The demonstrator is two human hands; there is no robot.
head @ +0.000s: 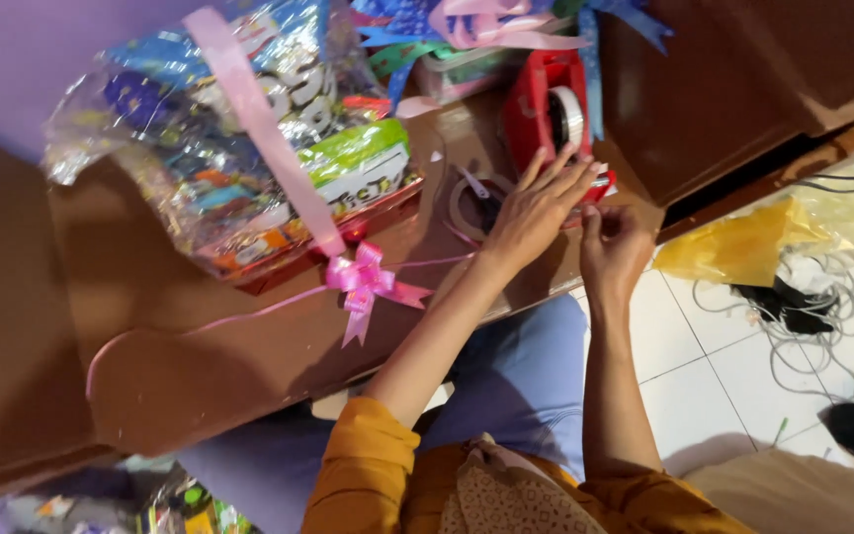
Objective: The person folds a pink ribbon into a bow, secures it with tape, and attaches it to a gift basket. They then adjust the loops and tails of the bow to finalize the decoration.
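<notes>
A red tape dispenser with a roll of clear tape stands on the brown wooden table. My left hand lies flat against the dispenser's near end with its fingers spread. Just beside it, my right hand has its fingers curled and pinched at the dispenser's cutting edge, apparently on the tape end; the strip itself is hard to make out. A gift hamper wrapped in clear plastic, crossed by a pink ribbon, sits to the left. A pink bow lies at the hamper's near corner.
Blue and pink ribbons and a small box are piled behind the dispenser. A loose tape ring lies by my left wrist. Yellow plastic and tangled cables lie on the white tiled floor at right. A dark wooden cabinet stands behind.
</notes>
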